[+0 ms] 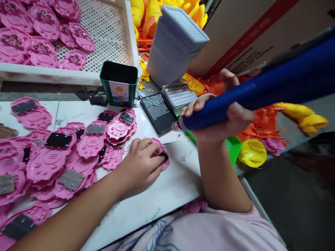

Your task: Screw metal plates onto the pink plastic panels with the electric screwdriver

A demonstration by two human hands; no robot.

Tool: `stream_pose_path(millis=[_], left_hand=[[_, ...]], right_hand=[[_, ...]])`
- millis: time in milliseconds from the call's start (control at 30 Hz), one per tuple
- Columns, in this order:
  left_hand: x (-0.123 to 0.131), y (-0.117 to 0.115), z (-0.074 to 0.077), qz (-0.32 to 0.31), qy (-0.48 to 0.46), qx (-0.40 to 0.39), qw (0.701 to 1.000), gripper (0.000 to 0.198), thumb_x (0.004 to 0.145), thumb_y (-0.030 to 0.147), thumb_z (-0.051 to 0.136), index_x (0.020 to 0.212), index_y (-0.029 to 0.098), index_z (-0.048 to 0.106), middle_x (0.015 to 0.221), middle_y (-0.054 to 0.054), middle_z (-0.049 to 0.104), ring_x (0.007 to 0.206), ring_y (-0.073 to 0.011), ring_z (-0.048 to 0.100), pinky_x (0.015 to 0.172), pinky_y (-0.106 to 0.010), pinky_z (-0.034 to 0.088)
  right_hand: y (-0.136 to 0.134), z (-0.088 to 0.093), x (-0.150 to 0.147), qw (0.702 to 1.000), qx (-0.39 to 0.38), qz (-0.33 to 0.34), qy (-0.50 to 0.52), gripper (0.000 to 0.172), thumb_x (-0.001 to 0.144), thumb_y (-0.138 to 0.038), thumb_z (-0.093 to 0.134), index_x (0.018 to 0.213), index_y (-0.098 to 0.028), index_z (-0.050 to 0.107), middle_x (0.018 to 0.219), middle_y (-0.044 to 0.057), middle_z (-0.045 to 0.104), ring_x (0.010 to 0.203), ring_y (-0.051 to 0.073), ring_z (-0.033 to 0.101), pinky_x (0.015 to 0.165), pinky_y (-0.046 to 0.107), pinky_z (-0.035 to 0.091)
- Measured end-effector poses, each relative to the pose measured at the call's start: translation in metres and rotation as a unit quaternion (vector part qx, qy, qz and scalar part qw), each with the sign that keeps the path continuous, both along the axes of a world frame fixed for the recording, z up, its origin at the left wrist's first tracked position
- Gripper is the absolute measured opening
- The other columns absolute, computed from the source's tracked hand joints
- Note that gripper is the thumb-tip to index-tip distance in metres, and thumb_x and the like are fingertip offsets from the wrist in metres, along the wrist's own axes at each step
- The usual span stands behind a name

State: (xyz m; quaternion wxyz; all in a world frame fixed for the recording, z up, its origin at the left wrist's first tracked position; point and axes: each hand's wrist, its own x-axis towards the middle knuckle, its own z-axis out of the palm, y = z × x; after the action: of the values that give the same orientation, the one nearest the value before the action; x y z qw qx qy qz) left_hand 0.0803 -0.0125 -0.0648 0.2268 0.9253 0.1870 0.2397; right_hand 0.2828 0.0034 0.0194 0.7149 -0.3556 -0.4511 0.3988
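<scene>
My left hand (142, 162) lies over a pink plastic part (165, 164) on the white table, its fingers curled round the part and pressing it down. A bit of a black plate (164, 155) shows beside the fingertips. My right hand (220, 111) grips a blue electric screwdriver (225, 104), raised above the table and tilted, with its tip pointing left. Just left of that tip is a black perforated tray (161, 115) with small screws heaped at its far end. Many pink parts with black or grey plates (59, 139) are piled left of my left hand.
A white crate (110, 31) of pink parts stands at the back left. Near it are a green tin (119, 85) and black plates (91, 96). A tall stack of white trays (175, 45) rises behind the screw tray. Orange pieces (264, 125) and a yellow cup (252, 153) lie right.
</scene>
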Motion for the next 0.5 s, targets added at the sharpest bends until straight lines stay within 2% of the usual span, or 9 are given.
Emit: stream_pose_path(millis=[100,200,300,500], left_hand=[[0.001,-0.001,0.000,0.039,0.007,-0.022,0.999,0.030,0.086,0.023,0.057,0.111,0.013,0.069,0.118,-0.015,0.066,0.118,-0.0350,0.051,0.098,-0.052,0.038],[0.002,-0.001,-0.001,0.054,0.015,-0.033,0.998,0.039,0.082,0.023,0.057,0.117,0.009,0.065,0.127,-0.019,0.063,0.126,-0.0379,0.048,0.104,-0.056,0.039],[0.003,0.000,-0.003,0.047,0.010,-0.026,0.999,0.035,0.082,0.022,0.057,0.114,0.011,0.067,0.128,-0.019,0.063,0.124,-0.0370,0.051,0.103,-0.056,0.043],[0.003,-0.001,-0.002,0.055,0.015,-0.029,0.998,0.028,0.082,0.022,0.058,0.106,0.013,0.070,0.125,-0.017,0.064,0.122,-0.0370,0.051,0.101,-0.056,0.044]], right_hand=[[0.025,-0.004,-0.009,0.997,-0.006,-0.076,0.002,0.020,0.066,-0.042,0.069,0.078,-0.031,0.059,0.056,-0.005,0.057,0.049,0.016,0.058,0.046,0.031,0.047],[0.046,-0.014,-0.016,0.993,-0.029,-0.112,-0.002,0.028,0.064,-0.049,0.068,0.059,-0.026,0.054,0.056,-0.003,0.056,0.048,0.014,0.055,0.045,0.032,0.045],[0.056,-0.023,-0.015,0.993,-0.039,-0.109,-0.006,0.033,0.063,-0.053,0.070,0.056,-0.025,0.056,0.058,-0.003,0.057,0.049,0.014,0.055,0.046,0.032,0.045],[0.058,-0.032,-0.006,0.997,-0.025,-0.071,-0.036,0.036,0.068,-0.058,0.071,0.060,-0.025,0.058,0.063,-0.001,0.056,0.051,0.015,0.057,0.049,0.034,0.044]])
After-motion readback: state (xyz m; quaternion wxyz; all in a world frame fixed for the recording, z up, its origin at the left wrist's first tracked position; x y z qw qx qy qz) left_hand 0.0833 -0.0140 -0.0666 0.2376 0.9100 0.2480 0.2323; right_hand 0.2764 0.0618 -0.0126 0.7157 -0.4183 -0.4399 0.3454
